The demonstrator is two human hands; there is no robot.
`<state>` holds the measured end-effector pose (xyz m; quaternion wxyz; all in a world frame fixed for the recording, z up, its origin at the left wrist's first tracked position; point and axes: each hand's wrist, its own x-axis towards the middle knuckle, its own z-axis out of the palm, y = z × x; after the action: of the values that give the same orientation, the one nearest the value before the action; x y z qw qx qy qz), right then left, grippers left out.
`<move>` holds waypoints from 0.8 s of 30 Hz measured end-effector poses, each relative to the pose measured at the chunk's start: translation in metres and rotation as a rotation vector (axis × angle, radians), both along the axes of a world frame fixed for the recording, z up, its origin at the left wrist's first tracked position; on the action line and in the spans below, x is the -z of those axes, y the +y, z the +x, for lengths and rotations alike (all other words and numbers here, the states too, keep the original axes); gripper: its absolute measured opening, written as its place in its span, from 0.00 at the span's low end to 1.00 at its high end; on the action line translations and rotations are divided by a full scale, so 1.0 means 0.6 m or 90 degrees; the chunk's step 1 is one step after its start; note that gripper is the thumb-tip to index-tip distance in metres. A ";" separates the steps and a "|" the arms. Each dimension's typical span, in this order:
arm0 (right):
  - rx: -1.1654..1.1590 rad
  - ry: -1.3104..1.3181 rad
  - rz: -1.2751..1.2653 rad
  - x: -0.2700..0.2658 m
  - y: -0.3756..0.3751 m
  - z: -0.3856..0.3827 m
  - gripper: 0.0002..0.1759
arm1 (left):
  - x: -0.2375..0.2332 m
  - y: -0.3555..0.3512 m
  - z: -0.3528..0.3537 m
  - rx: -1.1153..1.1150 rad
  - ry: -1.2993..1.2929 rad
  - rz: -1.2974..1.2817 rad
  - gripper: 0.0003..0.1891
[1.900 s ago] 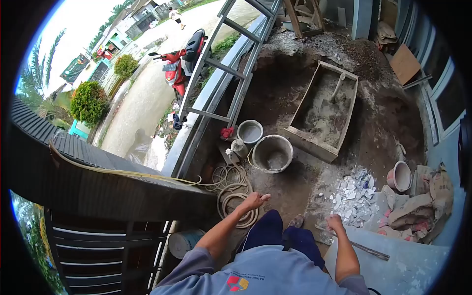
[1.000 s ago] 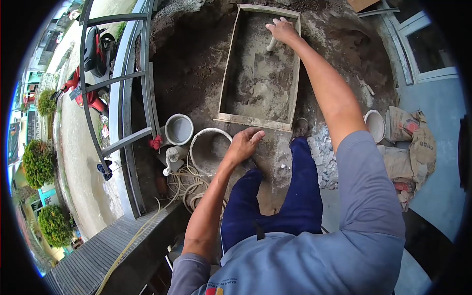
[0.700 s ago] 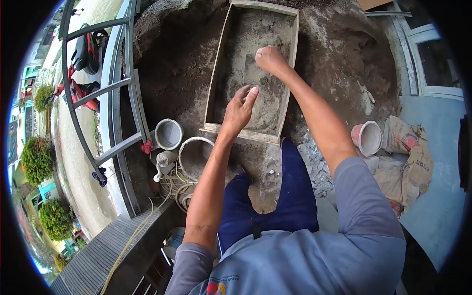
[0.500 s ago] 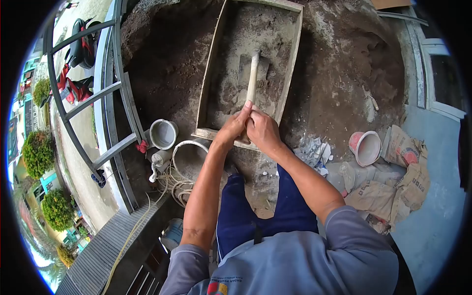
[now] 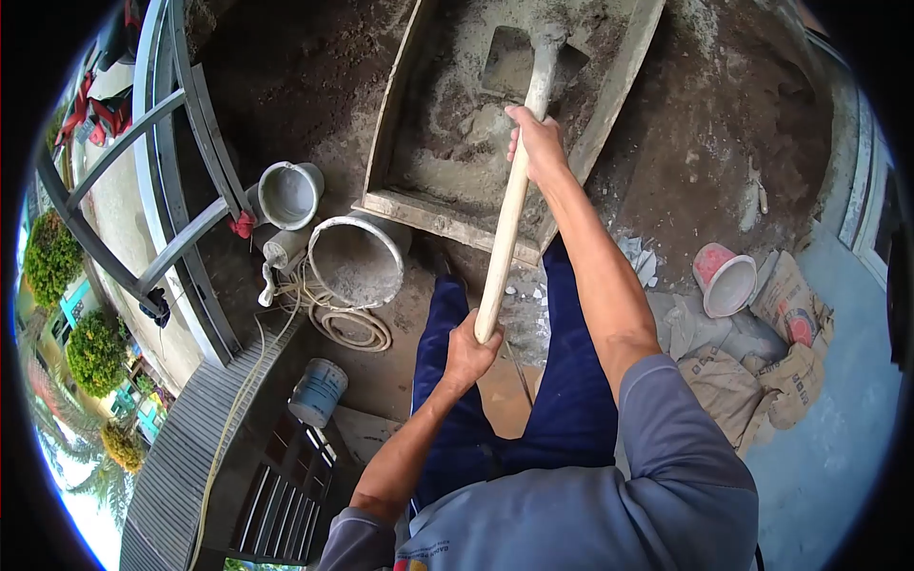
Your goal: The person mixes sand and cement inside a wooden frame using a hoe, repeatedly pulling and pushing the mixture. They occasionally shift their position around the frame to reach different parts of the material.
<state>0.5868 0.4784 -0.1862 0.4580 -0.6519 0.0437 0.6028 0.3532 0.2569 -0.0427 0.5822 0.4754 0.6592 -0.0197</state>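
A hoe with a long pale wooden handle (image 5: 507, 228) slants up from my body over a wooden mixing trough (image 5: 457, 226). My left hand (image 5: 471, 352) is wrapped around the handle's near end, in front of my thighs. Farther along, my right hand (image 5: 538, 143) grips the shaft above the trough, not far from the hoe's head (image 5: 549, 38). The dark blade shows partly behind the shaft, over grey mortar-like mix (image 5: 457, 124) that spreads across the trough floor.
Left of the trough stand a grey bucket (image 5: 288, 195) and a larger tub (image 5: 355, 262), with a coiled hose (image 5: 357, 328) below. A metal frame (image 5: 171, 252) leans at far left. On the right lie a reddish bucket (image 5: 725, 279) and crumpled cement sacks (image 5: 728, 381).
My hands, close together on the handle before, are now far apart: the left pulled back toward my body, the right slid forward. The handle has tilted and drawn nearer.
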 end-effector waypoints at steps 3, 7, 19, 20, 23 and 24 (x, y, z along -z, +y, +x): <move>0.012 -0.093 0.034 -0.121 0.008 0.014 0.18 | 0.000 -0.010 -0.009 0.015 -0.049 0.026 0.14; 0.011 -0.157 0.019 -0.067 -0.001 0.012 0.20 | -0.012 -0.001 -0.025 0.025 -0.040 -0.028 0.17; 0.004 -0.054 -0.104 -0.028 -0.172 -0.143 0.15 | -0.033 -0.139 -0.171 0.059 0.002 -0.017 0.12; 0.010 -0.089 -0.053 -0.069 -0.137 -0.111 0.15 | -0.028 -0.124 -0.147 0.066 -0.012 -0.006 0.12; -0.013 -0.196 0.009 -0.077 -0.035 -0.001 0.14 | 0.013 -0.024 -0.054 0.083 -0.035 0.018 0.13; -0.020 -0.206 0.016 -0.044 -0.017 0.027 0.19 | 0.026 0.006 -0.027 0.084 -0.028 0.012 0.13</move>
<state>0.6031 0.4683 -0.1598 0.4580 -0.7352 -0.0483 0.4973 0.3368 0.2602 -0.0583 0.5895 0.5235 0.6138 -0.0413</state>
